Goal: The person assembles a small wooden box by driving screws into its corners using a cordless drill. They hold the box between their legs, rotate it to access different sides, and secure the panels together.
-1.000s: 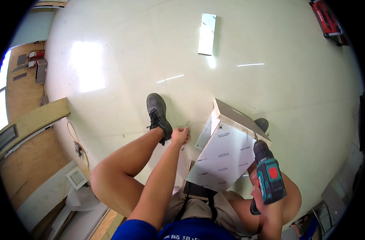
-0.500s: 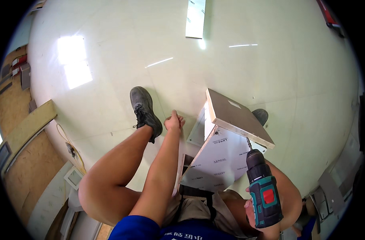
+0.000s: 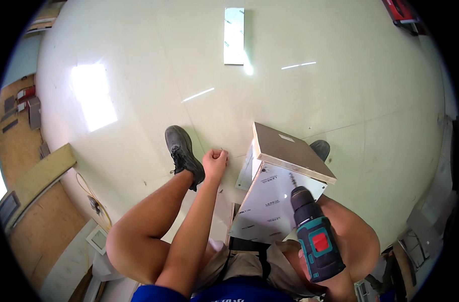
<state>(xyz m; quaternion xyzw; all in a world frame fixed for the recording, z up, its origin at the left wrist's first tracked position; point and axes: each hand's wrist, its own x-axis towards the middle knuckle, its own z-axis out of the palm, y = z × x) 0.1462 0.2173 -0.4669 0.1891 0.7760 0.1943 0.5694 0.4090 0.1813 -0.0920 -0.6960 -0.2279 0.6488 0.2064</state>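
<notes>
My right hand (image 3: 303, 260), mostly hidden under the tool, is closed round a teal and black cordless drill (image 3: 316, 241) with a red patch on its back. The drill's spiral bit (image 3: 293, 180) points away from me, over the white-filmed side panel (image 3: 269, 194) of a small box-like cabinet. Whether the bit touches the panel I cannot tell. A brown board (image 3: 292, 148) forms the cabinet's far side, and a dark hole shows near the panel's upper corner. Beside my left shoe, my left hand (image 3: 215, 160) is closed in a pinch; a tiny thing seems to show at the fingertips.
My left shoe (image 3: 180, 151) and right shoe (image 3: 320, 149) stand either side of the cabinet. A white-filmed board (image 3: 234, 38) lies ahead on the pale floor. A red case (image 3: 403, 12) is at far right. Boards and a yellow cable (image 3: 94, 199) lie at left.
My right hand has moved the drill left, bringing its bit from beside the brown board's edge to over the white panel. The left hand has turned, its fingers now drawn together. The view has shifted.
</notes>
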